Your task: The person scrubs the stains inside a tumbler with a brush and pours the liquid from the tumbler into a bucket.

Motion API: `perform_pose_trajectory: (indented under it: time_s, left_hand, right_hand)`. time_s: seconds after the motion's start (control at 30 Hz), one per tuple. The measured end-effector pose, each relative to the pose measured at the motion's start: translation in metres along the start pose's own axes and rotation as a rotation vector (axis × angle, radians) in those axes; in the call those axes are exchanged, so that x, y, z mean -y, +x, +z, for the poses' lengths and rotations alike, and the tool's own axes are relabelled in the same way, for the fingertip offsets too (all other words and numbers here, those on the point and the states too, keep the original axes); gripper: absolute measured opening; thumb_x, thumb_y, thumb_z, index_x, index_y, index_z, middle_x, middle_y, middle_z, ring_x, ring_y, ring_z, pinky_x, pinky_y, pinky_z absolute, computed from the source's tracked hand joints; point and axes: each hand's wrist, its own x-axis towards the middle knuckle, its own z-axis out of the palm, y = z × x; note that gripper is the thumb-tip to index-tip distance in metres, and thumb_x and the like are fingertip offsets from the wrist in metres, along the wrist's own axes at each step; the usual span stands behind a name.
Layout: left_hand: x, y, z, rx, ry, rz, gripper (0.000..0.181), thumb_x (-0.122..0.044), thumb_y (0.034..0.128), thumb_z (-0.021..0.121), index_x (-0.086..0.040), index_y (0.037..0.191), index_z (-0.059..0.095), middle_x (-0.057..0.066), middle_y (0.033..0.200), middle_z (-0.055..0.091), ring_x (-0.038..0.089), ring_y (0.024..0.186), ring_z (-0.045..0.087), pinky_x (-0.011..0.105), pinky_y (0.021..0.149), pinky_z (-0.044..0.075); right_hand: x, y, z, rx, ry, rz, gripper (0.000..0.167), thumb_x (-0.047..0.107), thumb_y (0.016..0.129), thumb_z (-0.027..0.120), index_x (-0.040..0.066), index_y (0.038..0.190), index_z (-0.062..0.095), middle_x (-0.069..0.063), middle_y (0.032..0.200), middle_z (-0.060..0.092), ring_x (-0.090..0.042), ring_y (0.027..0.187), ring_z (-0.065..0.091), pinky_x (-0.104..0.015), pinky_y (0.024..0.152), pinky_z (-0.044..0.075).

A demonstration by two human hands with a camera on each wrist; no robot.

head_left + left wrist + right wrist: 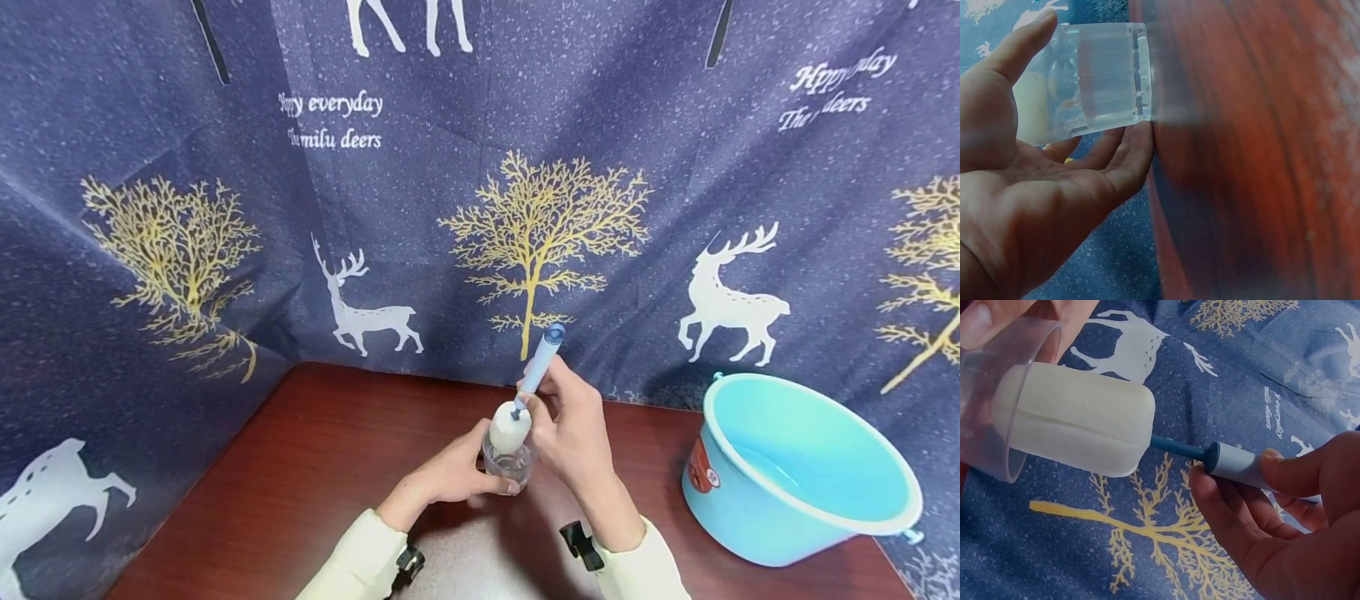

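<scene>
My left hand (457, 468) holds a clear plastic cup (517, 468), with the thumb on one side and the fingers round the other. In the left wrist view the base of the cup (1107, 75) is close to the tabletop; I cannot tell whether they touch. My right hand (573, 425) grips the light blue handle (538, 367) of a sponge cup brush, thumb against fingers. Its white sponge head (1082, 419) is partly inside the cup's mouth, tilted, with the upper part sticking out. A thin dark blue stem (1179, 447) joins sponge and handle.
A light blue bucket (795, 521) stands at the right of the reddish-brown wooden table (300, 467). Behind and to the left hangs a dark blue cloth (420, 217) printed with white deer and yellow trees. Both wrists wear black straps over pale sleeves.
</scene>
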Motion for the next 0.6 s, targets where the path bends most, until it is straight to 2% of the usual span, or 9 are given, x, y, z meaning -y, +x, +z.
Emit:
perform_pose_trajectory:
  time_s: [0.17, 0.4, 0.6]
  left_hand:
    - [0.0001, 0.0002, 0.0000, -0.002, 0.010, -0.002, 0.073, -0.041, 0.0823, 0.092, -0.018, 0.137, 0.049, -0.006, 0.128, 0.065, 0.014, 0.122, 0.062, 0.039, 0.107, 0.049]
    - [-0.0003, -0.0002, 0.0010, -0.006, -0.005, -0.007, 0.070, -0.039, 0.0827, 0.092, -0.019, 0.135, 0.050, -0.006, 0.125, 0.066, 0.016, 0.121, 0.064, 0.038, 0.106, 0.050]
    - [-0.0004, 0.0003, 0.0004, 0.004, -0.021, -0.010, 0.072, -0.038, 0.0838, 0.091, -0.019, 0.138, 0.048, -0.006, 0.125, 0.065, 0.017, 0.121, 0.063, 0.038, 0.106, 0.050]
  right_hand:
    - [-0.0003, 0.0002, 0.0003, -0.007, -0.030, -0.014, 0.032, -0.017, 0.084, 0.077, 0.006, 0.103, 0.065, -0.002, 0.091, 0.077, -0.011, 0.084, 0.073, -0.030, 0.069, 0.057]
    - [0.0004, -0.0001, 0.0002, 0.005, -0.045, -0.026, 0.032, -0.016, 0.084, 0.078, 0.006, 0.103, 0.066, -0.002, 0.088, 0.074, -0.010, 0.076, 0.068, -0.028, 0.064, 0.053]
    - [0.0019, 0.0000, -0.0008, 0.010, -0.064, -0.032, 0.033, -0.017, 0.082, 0.078, 0.009, 0.098, 0.065, 0.001, 0.080, 0.068, -0.010, 0.068, 0.058, -0.026, 0.060, 0.047]
